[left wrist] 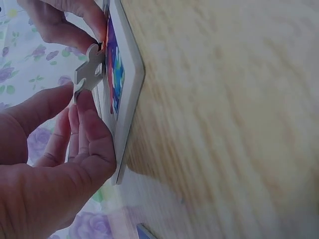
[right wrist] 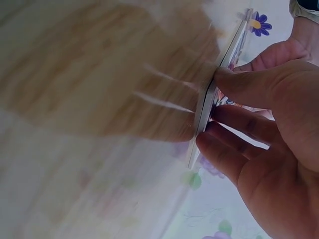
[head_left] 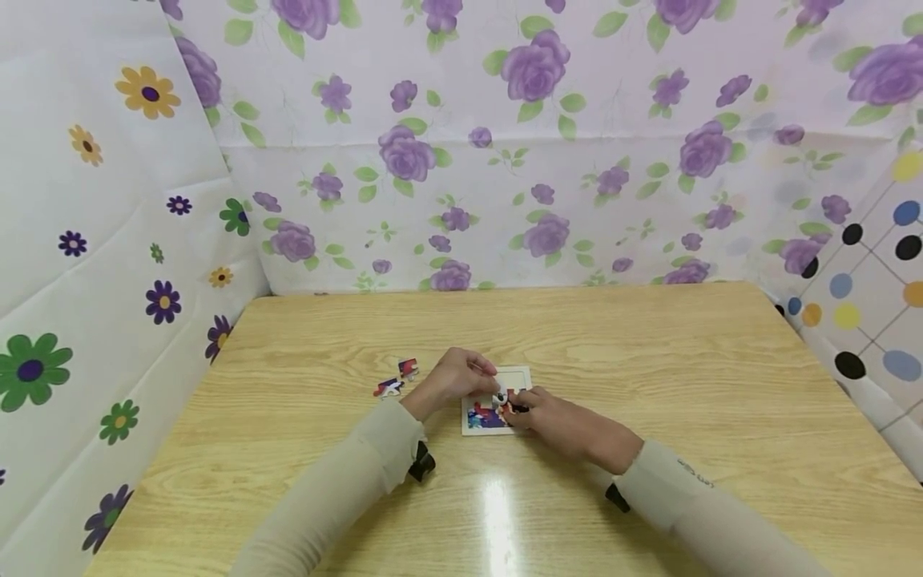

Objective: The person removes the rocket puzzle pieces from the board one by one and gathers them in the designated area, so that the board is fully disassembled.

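Observation:
A small jigsaw puzzle in a white frame (head_left: pixel 469 429) lies on the table, its lower part filled with colourful pieces. My left hand (head_left: pixel 461 375) reaches over its left side. Between thumb and fingers it pinches a jigsaw piece (left wrist: pixel 90 69), tilted up from the board with its plain pale back showing in the left wrist view. My right hand (head_left: pixel 558 421) rests at the frame's right edge. Its thumb and fingertips (right wrist: pixel 212 147) touch the edge and the pieces there, close to the pinched piece. Both hands hide part of the picture.
Two loose jigsaw pieces or clusters, one upper (head_left: pixel 409 368) and one lower (head_left: pixel 389 389), lie left of the frame on the wooden table (head_left: pixel 649 336). Flowered cloth (head_left: pixel 534 200) stands behind the table, with patterned cloth at both sides.

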The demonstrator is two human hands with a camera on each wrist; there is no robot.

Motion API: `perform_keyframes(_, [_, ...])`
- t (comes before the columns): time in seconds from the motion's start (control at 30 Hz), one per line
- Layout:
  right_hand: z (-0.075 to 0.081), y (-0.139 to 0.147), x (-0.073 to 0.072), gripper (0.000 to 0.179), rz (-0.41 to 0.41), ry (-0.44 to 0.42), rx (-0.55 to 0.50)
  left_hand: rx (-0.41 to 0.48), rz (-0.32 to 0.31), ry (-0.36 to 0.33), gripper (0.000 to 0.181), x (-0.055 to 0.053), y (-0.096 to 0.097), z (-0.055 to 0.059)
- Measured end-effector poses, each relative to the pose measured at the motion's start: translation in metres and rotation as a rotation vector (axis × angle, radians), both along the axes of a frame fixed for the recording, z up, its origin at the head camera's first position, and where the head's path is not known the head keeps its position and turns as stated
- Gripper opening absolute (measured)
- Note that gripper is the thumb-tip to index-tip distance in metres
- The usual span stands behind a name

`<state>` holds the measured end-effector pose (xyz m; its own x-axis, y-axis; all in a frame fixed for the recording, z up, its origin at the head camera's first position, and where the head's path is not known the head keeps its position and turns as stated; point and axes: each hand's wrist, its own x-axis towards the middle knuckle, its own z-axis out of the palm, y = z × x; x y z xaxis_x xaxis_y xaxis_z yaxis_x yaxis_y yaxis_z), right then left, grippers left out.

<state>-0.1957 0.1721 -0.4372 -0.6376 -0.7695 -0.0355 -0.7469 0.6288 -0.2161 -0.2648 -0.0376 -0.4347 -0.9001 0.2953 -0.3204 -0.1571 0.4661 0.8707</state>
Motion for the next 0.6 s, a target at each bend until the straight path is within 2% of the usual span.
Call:
perform_keyframes(0.17, [-0.0002,-0.0007,-0.0013,0.032,0.000,-0.001,-0.015,0.029,-0.001,0.010,0.016,0.0013,-0.0010,0.0001])
perform_keyframes(0.4, [-0.0023,-0.0004,-0.0030,0.030,0.004,0.003,-0.025,0.040,0.029,0.005,0.013,0.0031,0.0032,0.0018])
perform_keyframes(0.6, [-0.0026,-0.0007,-0.0025,0.030,0.010,0.012,-0.034,0.004,0.006,0.004,0.011,0.0026,0.0055,0.0057])
